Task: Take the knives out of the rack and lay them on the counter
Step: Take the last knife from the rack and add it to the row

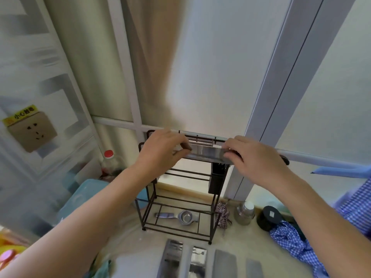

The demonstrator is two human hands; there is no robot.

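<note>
A dark wire rack (152, 199) stands on the counter against the wall. Across its top I hold a wide steel cleaver (206, 152) level. My left hand (160, 151) pinches the blade's left end. My right hand (255, 157) grips the right end, and the dark handle (286, 159) sticks out beyond it. Several knife blades (223, 261) lie side by side on the counter at the bottom edge, in front of the rack. I cannot tell whether more knives stand in the rack behind the cleaver.
A metal squeezer (180, 216) lies on the rack's bottom shelf and a black holder (217, 179) hangs on its right side. A steel flask (245, 212), a black jar (269, 217) and blue checked cloth (291, 243) sit to the right. A blue tub (84, 199) and red-capped bottle (109, 159) stand left.
</note>
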